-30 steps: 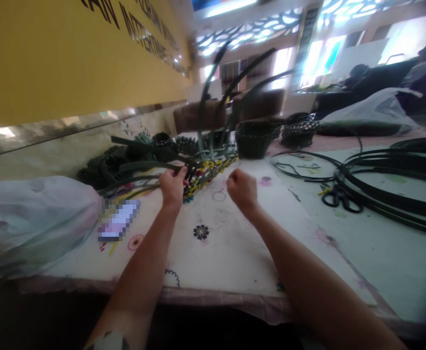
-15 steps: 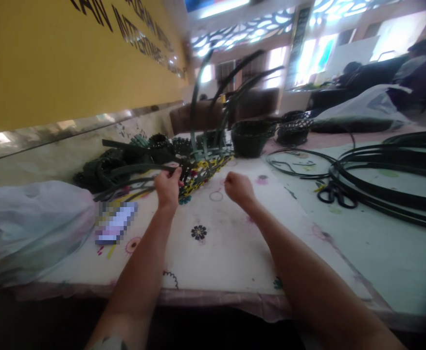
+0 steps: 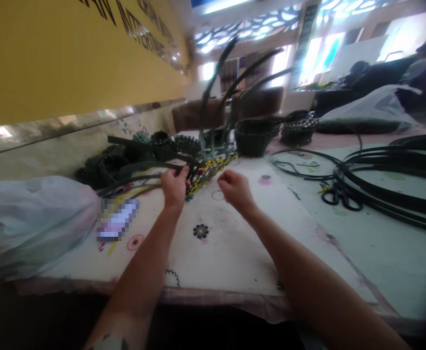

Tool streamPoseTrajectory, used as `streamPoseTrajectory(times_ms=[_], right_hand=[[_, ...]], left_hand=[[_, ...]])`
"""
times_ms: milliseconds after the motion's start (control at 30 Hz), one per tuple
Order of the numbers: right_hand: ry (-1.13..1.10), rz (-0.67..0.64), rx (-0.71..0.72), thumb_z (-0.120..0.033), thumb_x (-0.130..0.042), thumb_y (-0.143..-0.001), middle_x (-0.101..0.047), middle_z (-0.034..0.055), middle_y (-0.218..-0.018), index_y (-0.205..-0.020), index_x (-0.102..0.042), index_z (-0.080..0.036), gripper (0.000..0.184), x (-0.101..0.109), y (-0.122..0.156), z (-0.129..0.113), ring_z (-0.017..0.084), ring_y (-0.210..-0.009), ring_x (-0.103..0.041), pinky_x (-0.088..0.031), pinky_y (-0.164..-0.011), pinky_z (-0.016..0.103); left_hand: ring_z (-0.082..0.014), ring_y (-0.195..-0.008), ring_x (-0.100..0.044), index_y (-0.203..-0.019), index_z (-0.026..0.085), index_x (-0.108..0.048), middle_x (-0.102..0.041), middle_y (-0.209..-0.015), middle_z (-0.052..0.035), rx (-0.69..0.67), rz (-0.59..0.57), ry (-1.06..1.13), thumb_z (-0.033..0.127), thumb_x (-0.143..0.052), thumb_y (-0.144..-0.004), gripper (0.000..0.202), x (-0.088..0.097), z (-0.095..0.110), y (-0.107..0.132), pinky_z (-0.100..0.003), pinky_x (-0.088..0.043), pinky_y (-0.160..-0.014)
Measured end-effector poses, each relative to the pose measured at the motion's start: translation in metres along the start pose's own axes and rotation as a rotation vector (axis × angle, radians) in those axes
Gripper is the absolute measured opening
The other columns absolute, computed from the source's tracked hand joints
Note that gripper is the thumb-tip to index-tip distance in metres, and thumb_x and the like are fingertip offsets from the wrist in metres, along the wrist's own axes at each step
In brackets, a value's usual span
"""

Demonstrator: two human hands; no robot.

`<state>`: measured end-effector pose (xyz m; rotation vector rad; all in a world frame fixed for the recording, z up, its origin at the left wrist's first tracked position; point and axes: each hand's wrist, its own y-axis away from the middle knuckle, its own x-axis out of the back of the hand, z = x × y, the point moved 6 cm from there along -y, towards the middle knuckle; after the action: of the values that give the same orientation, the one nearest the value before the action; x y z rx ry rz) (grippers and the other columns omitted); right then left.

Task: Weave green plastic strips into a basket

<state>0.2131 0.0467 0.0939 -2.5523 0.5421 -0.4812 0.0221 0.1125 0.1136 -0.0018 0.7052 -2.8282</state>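
A partly woven basket of dark green and yellow strips stands tilted on the table, with long loose dark strips curving up from it. My left hand is closed on the near left edge of the basket, thumb on top, where more strips run off to the left. Close to the basket's right side, apart from its edge, my right hand is held in a fist above the tablecloth. Whatever its fingers may hold is hidden.
Dark woven baskets stand behind. Scissors and coiled dark strips lie on the right. A phone and a white plastic bag are on the left, beside the wall. Another person is far back at right.
My right hand has moved slightly left, nearer the basket. The basket's upright strips have swayed a little, and the whole view has shifted slightly. My left hand keeps its grip.
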Motion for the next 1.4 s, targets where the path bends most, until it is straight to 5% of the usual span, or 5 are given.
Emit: streamPoseTrajectory(times_ms=[233, 500, 900, 1100, 1400], right_hand=[[-0.168, 0.069, 0.016, -0.026, -0.053, -0.079, -0.053, -0.0033, -0.052, -0.071, -0.055, -0.02, 0.01, -0.01, 0.012, -0.007, 0.013, -0.048, -0.05, -0.038, -0.05, 0.025], [-0.756, 0.046, -0.31, -0.035, -0.067, -0.067, -0.057, -0.0047, -0.054, -0.075, -0.057, -0.018, 0.021, -0.025, 0.016, 0.011, 0.011, -0.043, -0.053, -0.047, -0.046, 0.025], [-0.18, 0.096, -0.138, -0.03, -0.056, -0.077, -0.057, -0.0017, -0.055, -0.069, -0.061, -0.019, 0.015, -0.008, 0.011, 0.009, 0.014, -0.048, -0.054, -0.043, -0.051, 0.026], [0.271, 0.26, 0.249, -0.027, -0.051, -0.087, -0.061, 0.0057, -0.074, -0.072, -0.057, -0.02, 0.018, 0.003, 0.017, -0.018, 0.019, -0.072, -0.055, -0.042, -0.067, 0.031], [0.188, 0.257, 0.5, -0.025, -0.047, -0.097, -0.054, 0.0055, -0.083, -0.078, -0.058, -0.021, 0.022, 0.003, 0.026, -0.037, 0.017, -0.076, -0.052, -0.045, -0.071, 0.03]], left_hand=[[-0.0071, -0.043, -0.054, -0.102, 0.012, -0.072, -0.061, -0.062, 0.0039, -0.002, -0.143, -0.039, 0.021, -0.07, -0.081, 0.022, -0.019, 0.011, 0.023, -0.017, -0.04, -0.044], [-0.0074, -0.043, -0.054, -0.096, 0.012, -0.076, -0.068, -0.066, 0.0005, 0.075, -0.323, -0.071, 0.023, -0.068, -0.083, 0.019, -0.03, 0.008, 0.029, -0.017, -0.041, -0.044], [-0.0055, -0.042, -0.052, -0.094, 0.014, -0.073, -0.068, -0.076, 0.0005, 0.1, -0.391, 0.016, 0.017, -0.066, -0.081, 0.015, -0.036, 0.004, 0.031, -0.016, -0.043, -0.041], [-0.0069, -0.042, -0.056, -0.09, 0.013, -0.071, -0.07, -0.076, -0.0008, -0.002, -0.265, -0.093, 0.02, -0.068, -0.083, 0.011, -0.029, 0.012, 0.032, -0.016, -0.041, -0.041], [-0.0096, -0.056, -0.06, -0.091, 0.019, -0.071, -0.071, -0.084, -0.0013, -0.12, -0.222, -0.186, 0.021, -0.065, -0.086, 0.007, -0.029, 0.019, 0.043, -0.018, -0.043, -0.051]])
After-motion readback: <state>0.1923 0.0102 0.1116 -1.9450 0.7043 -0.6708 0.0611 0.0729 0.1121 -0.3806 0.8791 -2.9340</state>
